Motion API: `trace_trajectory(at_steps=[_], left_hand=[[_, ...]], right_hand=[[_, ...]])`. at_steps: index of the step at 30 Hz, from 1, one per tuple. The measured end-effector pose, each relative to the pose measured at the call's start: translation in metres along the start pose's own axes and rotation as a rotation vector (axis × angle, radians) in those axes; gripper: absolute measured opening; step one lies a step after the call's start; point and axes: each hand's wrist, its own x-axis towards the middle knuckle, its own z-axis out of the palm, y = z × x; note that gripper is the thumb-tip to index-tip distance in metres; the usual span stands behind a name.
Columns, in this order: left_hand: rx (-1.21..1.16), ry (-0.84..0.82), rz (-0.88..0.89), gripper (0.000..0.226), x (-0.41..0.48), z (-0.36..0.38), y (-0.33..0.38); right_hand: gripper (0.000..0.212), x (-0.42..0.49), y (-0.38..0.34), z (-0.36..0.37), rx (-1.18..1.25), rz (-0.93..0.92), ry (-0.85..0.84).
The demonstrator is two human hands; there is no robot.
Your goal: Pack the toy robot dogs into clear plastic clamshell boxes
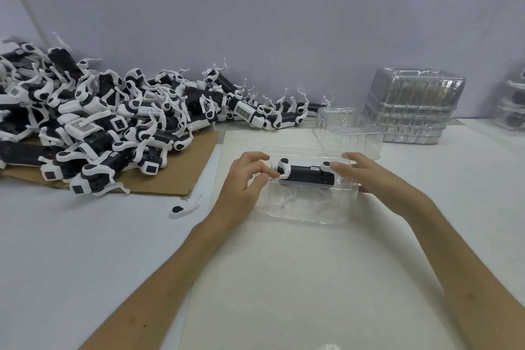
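Head view, beginning at the left: what lies there?
— A large heap of toy robot dogs (99, 111), black bodies with white legs, thrown one over another against the wall. The near part of the heap rests on a sheet of brown cardboard (181, 179).

And just right of the cardboard?
— One loose white leg piece (184, 206) with a dark round spot lies alone on the white table (71, 250), near the left forearm.

What is the left hand doing?
— The left hand (244, 179) is at the left end of one toy robot dog (305, 175). It pinches a white leg of it between the thumb and the first fingers.

Where is this dog?
— It lies lengthwise, from left to right, in the open base of a clear clamshell box (306, 212). The box stands on a pale mat (284, 278). Its lid (349, 131) stands up behind the base, toward the right.

And the right hand?
— The right hand (369, 176) holds the right end of the same dog. Its fingers are bent, and one fingertip is on the round white joint. Whether the thumb touches the box edge, I cannot tell.

Further right?
— A stack of empty clear boxes (412, 111) stands near the wall, well apart from the hands. At the far right edge are packed boxes (514, 105) with something dark and white inside, partly cut off.
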Motion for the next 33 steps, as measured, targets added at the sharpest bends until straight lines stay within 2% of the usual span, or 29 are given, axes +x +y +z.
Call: trace_trajectory(at_steps=[4,7,9,11,12,13,15,17,18,20,23,24,27,30,33], left_hand=[[-0.039,0.01,-0.021,0.026,-0.001,-0.001,0.0],[-0.058,0.02,-0.048,0.024,0.0,-0.001,-0.001],[-0.069,0.037,-0.153,0.049,0.002,-0.002,-0.003],[-0.08,0.018,-0.343,0.077,0.003,-0.006,-0.006],[-0.09,-0.014,-0.41,0.083,0.004,-0.008,-0.007],[-0.116,-0.044,-0.445,0.083,0.005,-0.01,-0.008],[-0.207,-0.073,-0.422,0.073,0.004,-0.011,-0.008],[-0.292,-0.045,-0.368,0.06,0.003,-0.012,-0.002],[-0.349,-0.011,-0.361,0.064,0.003,-0.012,0.0],[-0.447,0.064,-0.354,0.087,0.004,-0.012,0.001],[-0.449,0.089,-0.339,0.104,0.004,-0.013,0.001],[-0.449,0.081,-0.352,0.099,0.004,-0.013,0.0],[-0.458,0.044,-0.397,0.054,0.004,-0.013,-0.003],[-0.464,0.049,-0.364,0.067,0.005,-0.013,-0.003],[-0.428,0.067,-0.319,0.071,0.003,-0.011,0.003]], right_hand=[[0.066,0.002,0.001,0.004,-0.002,0.022,0.041],[0.06,0.002,0.001,0.005,0.003,0.02,0.05],[0.05,0.002,0.0,0.006,-0.005,0.018,0.049],[0.043,-0.001,-0.002,0.008,-0.008,0.019,0.038],[0.042,-0.001,-0.003,0.009,-0.015,0.01,0.029],[0.048,-0.002,-0.003,0.009,-0.014,-0.014,0.022],[0.073,-0.003,-0.003,0.008,0.047,-0.071,0.024],[0.081,-0.005,-0.006,0.007,0.189,-0.14,-0.011],[0.08,-0.006,-0.008,0.007,0.258,-0.189,-0.029],[0.075,-0.006,-0.012,0.009,0.345,-0.288,-0.008],[0.082,-0.007,-0.015,0.014,0.416,-0.401,0.028],[0.086,-0.007,-0.015,0.014,0.433,-0.423,0.019],[0.086,-0.007,-0.014,0.014,0.464,-0.448,-0.008],[0.075,-0.008,-0.014,0.015,0.421,-0.455,-0.043],[0.078,-0.011,-0.015,0.016,0.339,-0.431,-0.013]])
